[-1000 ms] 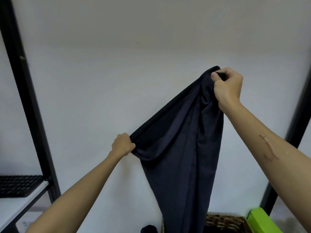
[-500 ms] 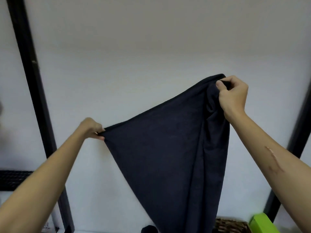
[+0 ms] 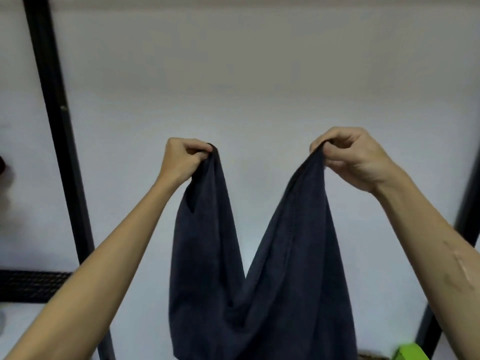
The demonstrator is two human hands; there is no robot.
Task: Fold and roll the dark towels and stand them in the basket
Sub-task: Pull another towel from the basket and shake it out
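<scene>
Two corners of a dark towel (image 3: 259, 281) are pinched, one by the left hand (image 3: 181, 162), one by the right hand (image 3: 355, 157) (both raised). It is hung slack between them before a pale wall (image 3: 246, 74).

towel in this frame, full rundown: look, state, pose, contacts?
The towel is dark navy, soft and matte, like terry or microfibre, with a stitched hem visible down its right fold. It hangs in the air before a pale wall, unfolded, not rolled. The left hand and right hand each pinch an upper corner at about the same height; the edge between them sags into a deep V. Its lower part runs out of frame. Nothing else visibly touches it.
</scene>
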